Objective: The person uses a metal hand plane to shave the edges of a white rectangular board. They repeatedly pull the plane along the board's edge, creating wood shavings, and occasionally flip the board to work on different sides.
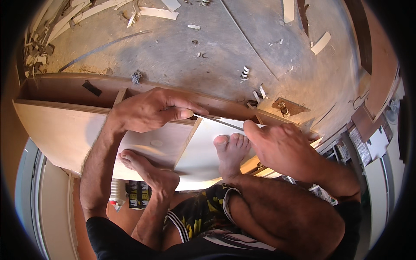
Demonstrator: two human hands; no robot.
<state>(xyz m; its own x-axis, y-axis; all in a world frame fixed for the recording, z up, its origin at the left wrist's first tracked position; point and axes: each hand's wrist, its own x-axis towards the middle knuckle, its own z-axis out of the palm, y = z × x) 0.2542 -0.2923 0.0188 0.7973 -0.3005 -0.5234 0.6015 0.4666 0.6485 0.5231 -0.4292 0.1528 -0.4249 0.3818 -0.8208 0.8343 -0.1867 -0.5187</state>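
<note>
Between my hands runs a narrow grey blade-like strip [223,123], slanting down to the right over the edge of a long wooden cabinet frame [56,113]. My left hand [149,110] is closed, with thumb and forefinger at the strip's left end. Around its other end, my right hand [286,147] is closed; a handle, if there is one, is hidden in the fist. Below the strip lies a white panel [197,149], joined to a pale wood panel [147,141] on its left. Behind my hands, the frame has open compartments.
My bare feet rest on the panels. Wood offcuts [156,13] litter the floor at far left, and a long thin rod [247,41] lies beyond the frame. A striped coil [245,73] and a brown board with shavings [299,107] are nearer. A dark scrap [92,88] sits at the left compartment.
</note>
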